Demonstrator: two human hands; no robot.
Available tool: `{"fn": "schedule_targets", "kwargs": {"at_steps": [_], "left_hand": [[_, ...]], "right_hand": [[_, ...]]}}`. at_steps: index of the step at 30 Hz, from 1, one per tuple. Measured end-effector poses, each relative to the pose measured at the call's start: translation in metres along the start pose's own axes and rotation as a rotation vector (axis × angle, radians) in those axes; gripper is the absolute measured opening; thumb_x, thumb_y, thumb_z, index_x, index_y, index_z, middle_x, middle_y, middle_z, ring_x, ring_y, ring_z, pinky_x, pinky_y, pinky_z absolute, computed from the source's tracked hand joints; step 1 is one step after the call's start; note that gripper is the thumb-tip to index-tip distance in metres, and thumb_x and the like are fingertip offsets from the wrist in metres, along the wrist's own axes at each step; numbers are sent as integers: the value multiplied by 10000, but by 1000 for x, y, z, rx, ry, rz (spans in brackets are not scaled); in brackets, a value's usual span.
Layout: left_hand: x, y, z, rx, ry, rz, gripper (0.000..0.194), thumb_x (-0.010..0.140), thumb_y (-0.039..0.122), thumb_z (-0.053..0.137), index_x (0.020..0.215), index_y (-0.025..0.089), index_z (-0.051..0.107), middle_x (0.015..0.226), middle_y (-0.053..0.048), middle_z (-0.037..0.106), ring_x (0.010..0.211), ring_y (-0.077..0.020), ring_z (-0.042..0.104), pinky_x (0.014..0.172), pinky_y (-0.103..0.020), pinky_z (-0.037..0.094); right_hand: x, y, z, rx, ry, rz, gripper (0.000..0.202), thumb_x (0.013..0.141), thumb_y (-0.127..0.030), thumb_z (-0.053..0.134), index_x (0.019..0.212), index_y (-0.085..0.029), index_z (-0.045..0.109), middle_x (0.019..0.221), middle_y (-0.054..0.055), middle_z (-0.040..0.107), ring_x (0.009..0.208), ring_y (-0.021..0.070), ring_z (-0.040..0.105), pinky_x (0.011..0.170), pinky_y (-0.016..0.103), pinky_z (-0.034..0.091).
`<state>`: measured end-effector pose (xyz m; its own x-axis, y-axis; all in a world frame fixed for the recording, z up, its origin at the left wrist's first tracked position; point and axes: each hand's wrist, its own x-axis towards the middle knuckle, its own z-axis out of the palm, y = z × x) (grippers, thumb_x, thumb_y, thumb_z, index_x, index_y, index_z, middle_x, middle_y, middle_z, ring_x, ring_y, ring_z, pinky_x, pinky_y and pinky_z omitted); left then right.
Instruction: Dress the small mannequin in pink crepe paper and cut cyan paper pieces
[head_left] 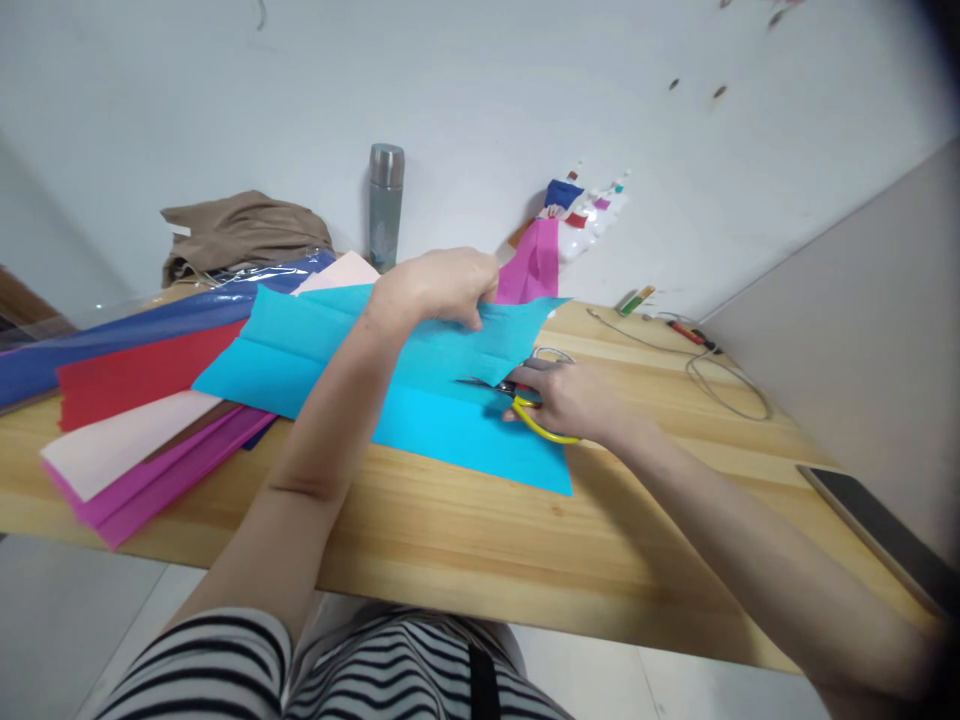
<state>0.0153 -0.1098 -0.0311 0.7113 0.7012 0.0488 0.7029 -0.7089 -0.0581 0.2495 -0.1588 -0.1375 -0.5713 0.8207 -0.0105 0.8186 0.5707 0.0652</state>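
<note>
Wooden table [450,540] bearing a blue sheet [465,425], which overlaps other coloured sheets [150,375] at its left end. The blue sheet is probably light, limp and easily creased or torn, best held by an edge close to the blades; it is bright blue, its far part paler and faintly creased. The left hand [454,285] appears to pinch that far part. The right hand [562,395] grasps the scissors [529,403], presumably rigid and best taken by the loops: yellow-handled, slim dark blades at the sheet.
</note>
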Motion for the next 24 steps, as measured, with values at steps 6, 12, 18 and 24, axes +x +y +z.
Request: {"fn": "schedule_targets", "kwargs": {"at_steps": [6, 12, 18, 24], "left_hand": [[-3, 1, -2, -33, -4, 23, 105, 807, 180, 694, 851, 126, 773, 804, -37, 752, 649, -120, 497, 592, -237, 274], [-5, 3, -4, -26, -27, 20, 145, 812, 182, 671, 875, 111, 780, 838, -58, 758, 689, -142, 544, 600, -266, 271], [-4, 0, -1, -59, 25, 50, 131, 801, 174, 695, 896, 121, 768, 782, -25, 715, 667, -133, 503, 598, -256, 259], [-3, -2, 0, -69, 18, 52, 203, 807, 174, 689, 977, 113, 781, 741, -28, 706, 686, -148, 531, 612, -276, 259]], "right_hand": [[2, -12, -6, -12, -39, 36, 441, 938, -518, 641, 1211, -179, 709, 1160, 143, 747, 961, 287, 711, 746, 330, 436], [11, -17, -6, -72, -40, 49, 449, 933, -579, 610, 1178, -227, 742, 1098, 126, 765, 936, 307, 726, 706, 335, 430], [18, -20, -4, -121, -47, 42, 446, 956, -596, 558, 1073, -222, 772, 1020, 127, 786, 935, 323, 727, 692, 344, 411], [20, -22, -2, -95, -31, 44, 432, 971, -574, 532, 1017, -226, 784, 983, 128, 798, 886, 301, 740, 678, 334, 401]]}}
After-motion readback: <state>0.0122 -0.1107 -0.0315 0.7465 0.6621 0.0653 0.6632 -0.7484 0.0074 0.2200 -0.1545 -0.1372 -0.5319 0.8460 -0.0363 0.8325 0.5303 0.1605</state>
